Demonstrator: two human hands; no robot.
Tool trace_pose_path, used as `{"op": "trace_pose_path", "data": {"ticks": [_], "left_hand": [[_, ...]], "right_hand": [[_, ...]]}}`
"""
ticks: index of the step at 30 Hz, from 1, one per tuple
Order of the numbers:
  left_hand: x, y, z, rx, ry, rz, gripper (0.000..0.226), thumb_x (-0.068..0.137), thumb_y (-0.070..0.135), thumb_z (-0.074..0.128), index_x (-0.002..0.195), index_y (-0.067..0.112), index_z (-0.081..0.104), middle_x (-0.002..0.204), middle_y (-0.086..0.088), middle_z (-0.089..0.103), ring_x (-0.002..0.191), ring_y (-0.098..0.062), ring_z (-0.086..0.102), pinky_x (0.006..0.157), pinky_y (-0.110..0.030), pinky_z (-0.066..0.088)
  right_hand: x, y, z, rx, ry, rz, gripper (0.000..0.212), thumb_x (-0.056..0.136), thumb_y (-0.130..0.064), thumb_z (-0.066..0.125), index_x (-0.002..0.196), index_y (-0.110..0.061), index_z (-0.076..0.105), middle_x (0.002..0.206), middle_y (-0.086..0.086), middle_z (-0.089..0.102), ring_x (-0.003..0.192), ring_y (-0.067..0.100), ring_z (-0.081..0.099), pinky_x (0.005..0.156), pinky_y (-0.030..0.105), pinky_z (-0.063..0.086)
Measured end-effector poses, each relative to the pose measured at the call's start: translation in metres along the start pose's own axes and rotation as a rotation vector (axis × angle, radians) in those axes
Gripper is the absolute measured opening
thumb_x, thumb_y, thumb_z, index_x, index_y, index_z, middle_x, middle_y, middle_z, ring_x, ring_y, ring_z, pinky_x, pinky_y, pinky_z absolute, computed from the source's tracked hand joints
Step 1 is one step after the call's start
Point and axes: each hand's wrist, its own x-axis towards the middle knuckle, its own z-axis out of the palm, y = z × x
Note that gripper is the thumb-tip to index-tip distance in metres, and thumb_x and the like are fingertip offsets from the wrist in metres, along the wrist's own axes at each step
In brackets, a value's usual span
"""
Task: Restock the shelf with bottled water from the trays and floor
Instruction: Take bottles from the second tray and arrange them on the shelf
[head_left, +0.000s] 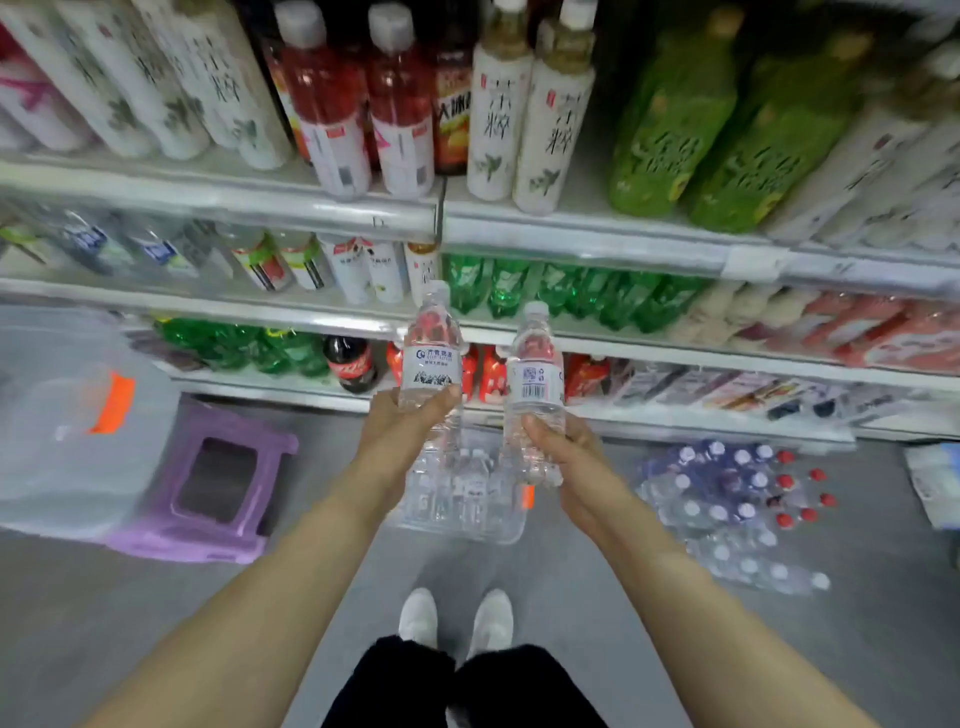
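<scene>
Left hand (402, 415) and right hand (563, 441) each wrap a water bottle (431, 358) low, caps up, ready for the shelf (649, 353)

Shop, drinks aisle. Tiered white shelves (589, 205) with price rails (208, 200) stood packed with facing rows: tea bottles (498, 124), red drink bottles (332, 104), green soda bottles (506, 286), a cola bottle (353, 364). Shrink-wrapped packs of water bottles (727, 499) lay on the grey floor (883, 597) below.
</scene>
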Motion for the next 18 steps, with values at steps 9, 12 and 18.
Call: {"op": "trace_pose_path", "data": {"ticks": [9, 12, 18], "left_hand": [[-0.113, 0.196, 0.021, -0.108, 0.014, 0.509, 0.079, 0.086, 0.055, 0.064, 0.148, 0.015, 0.035, 0.130, 0.005, 0.051, 0.109, -0.009, 0.046, 0.093, -0.028, 0.034], [-0.147, 0.246, 0.025, -0.147, 0.016, 0.637, 0.062, 0.078, 0.062, 0.064, 0.122, 0.022, 0.046, 0.114, 0.011, 0.062, 0.097, -0.006, 0.056, 0.089, -0.030, 0.039], [-0.191, 0.320, 0.025, -0.226, 0.000, 0.842, 0.073, 0.076, 0.065, 0.064, 0.130, 0.018, 0.047, 0.124, 0.004, 0.061, 0.101, -0.008, 0.058, 0.081, -0.027, 0.042]], "right_hand": [[-0.091, -0.196, 0.033, 0.055, -0.073, -0.426, 0.101, 0.063, -0.046, 0.094, 0.146, -0.013, 0.047, 0.147, 0.004, 0.057, 0.131, 0.022, 0.057, 0.115, 0.054, 0.037], [-0.124, -0.251, 0.042, 0.001, -0.145, -0.584, 0.053, 0.077, -0.025, 0.084, 0.124, -0.015, 0.061, 0.120, 0.002, 0.074, 0.108, 0.013, 0.071, 0.100, 0.039, 0.050], [-0.168, -0.342, 0.054, -0.037, -0.211, -0.815, 0.101, 0.058, -0.044, 0.096, 0.143, -0.014, 0.050, 0.128, 0.006, 0.071, 0.119, 0.027, 0.067, 0.108, 0.055, 0.045]]}}
